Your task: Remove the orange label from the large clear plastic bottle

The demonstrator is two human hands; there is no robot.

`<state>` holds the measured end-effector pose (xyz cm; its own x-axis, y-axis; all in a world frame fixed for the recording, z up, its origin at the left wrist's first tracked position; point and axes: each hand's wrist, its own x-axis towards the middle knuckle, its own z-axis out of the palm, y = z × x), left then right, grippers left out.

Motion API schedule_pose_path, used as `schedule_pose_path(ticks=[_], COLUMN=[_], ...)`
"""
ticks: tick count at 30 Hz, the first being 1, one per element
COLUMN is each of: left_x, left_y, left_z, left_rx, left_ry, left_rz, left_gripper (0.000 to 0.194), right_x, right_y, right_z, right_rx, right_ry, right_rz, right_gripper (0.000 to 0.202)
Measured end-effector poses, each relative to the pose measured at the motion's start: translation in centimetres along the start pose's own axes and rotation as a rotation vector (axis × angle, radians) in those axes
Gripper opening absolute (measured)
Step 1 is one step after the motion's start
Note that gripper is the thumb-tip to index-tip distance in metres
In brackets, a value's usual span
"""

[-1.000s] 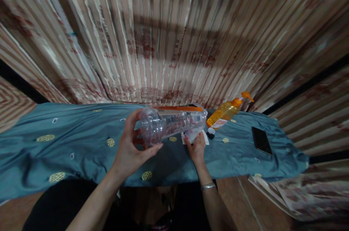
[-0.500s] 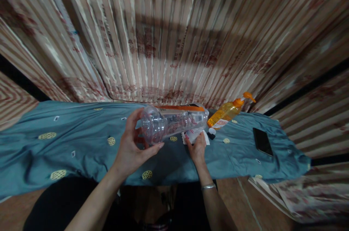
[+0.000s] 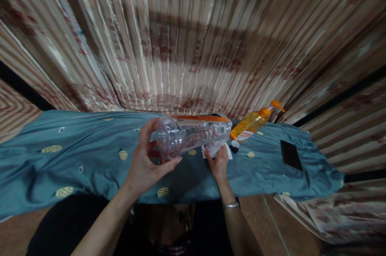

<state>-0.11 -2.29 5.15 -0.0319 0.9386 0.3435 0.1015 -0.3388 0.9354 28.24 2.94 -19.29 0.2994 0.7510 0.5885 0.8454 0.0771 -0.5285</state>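
Bottle (image 3: pixel 196 137), clear and plastic, is lying sideways just below centre in the head view, at six o'clock. We are gripping its broad end with the left hand (image 3: pixel 144 165), fingers curling round and thumb reaching beneath; our right hand (image 3: pixel 219 164) is touching white paper (image 3: pixel 228 151) near the other end, and we cannot tell whether its fingers are closing on anything. We are judging the bottle light, thin-walled, easily dented and rather slippery, so we are favouring a soft hold round the broad end, with support under the far one. Its long axis is running from nearly nine to nearly three o'clock, broad end facing nine.
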Motion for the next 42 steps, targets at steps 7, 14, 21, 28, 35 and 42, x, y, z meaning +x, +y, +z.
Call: schedule_pose_path(ticks=[7, 14, 21, 28, 35, 42], left_x=[-0.1, -0.1, -0.2, -0.3, -0.2, -0.2], left_y=[-0.3, -0.5, -0.7, -1.2, -0.9, -0.4], left_z=[0.1, 0.2, 0.2, 0.1, 0.2, 0.2], left_rx=[-0.009, -0.027, -0.018, 0.001, -0.013, -0.005], left_ry=[0.009, 0.001, 0.019, 0.015, 0.02, 0.002], left_rz=[0.011, 0.01, -0.003, 0.014, -0.007, -0.013], left_gripper=[0.094, 0.093, 0.099, 0.103, 0.103, 0.098], right_x=[-0.2, 0.1, 0.0, 0.0, -0.1, 0.0], right_y=[0.0, -0.2, -0.2, 0.0, 0.2, 0.1], right_z=[0.2, -0.1, -0.1, 0.0, 0.1, 0.0], right_rx=[0.022, 0.027, 0.022, 0.01, 0.02, 0.018], right_ry=[0.002, -0.026, -0.011, -0.01, -0.012, -0.001], right_rz=[0.047, 0.041, 0.046, 0.048, 0.042, 0.019], right_gripper=[0.07, 0.065, 0.068, 0.069, 0.07, 0.069])
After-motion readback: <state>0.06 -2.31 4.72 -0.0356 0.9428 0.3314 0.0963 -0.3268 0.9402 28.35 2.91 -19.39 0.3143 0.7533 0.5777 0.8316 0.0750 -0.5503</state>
